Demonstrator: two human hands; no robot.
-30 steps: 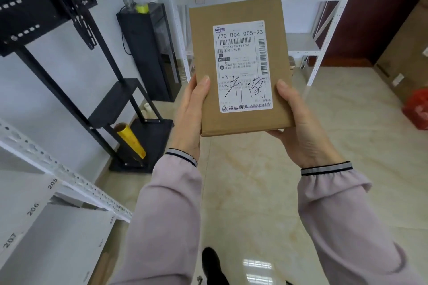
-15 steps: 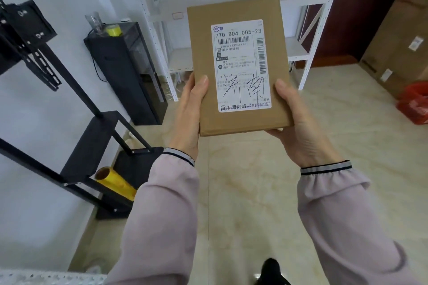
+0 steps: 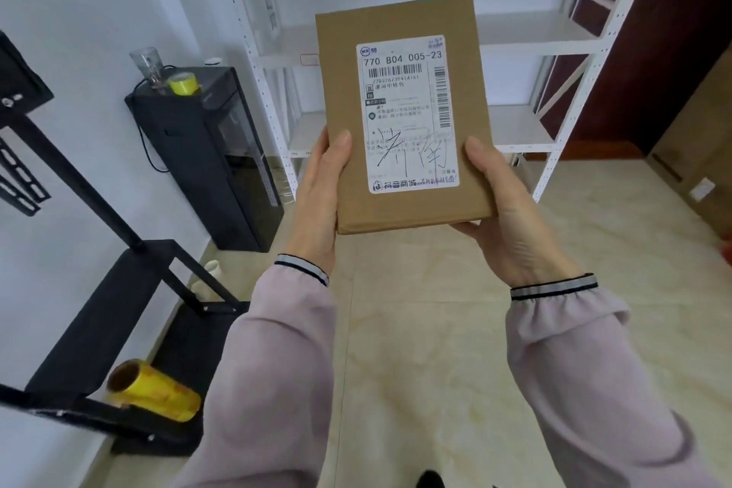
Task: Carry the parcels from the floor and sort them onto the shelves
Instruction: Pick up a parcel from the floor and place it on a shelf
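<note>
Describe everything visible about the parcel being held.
The parcel is a flat, rectangular brown cardboard box, closed, held upright and off the floor with its face toward the camera. A white shipping label covers much of the front, printed "770 B04 005-23" with barcodes, Chinese text and handwritten black characters. The left hand grips its lower left edge, thumb on the front; the right hand supports its lower right corner. White shelves stand behind it.

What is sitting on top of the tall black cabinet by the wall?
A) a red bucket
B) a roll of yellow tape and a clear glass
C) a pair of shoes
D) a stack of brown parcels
B: on the black cabinet stand a roll of yellow tape and a clear glass; the only brown parcel in view is the one held up in both hands.
</note>
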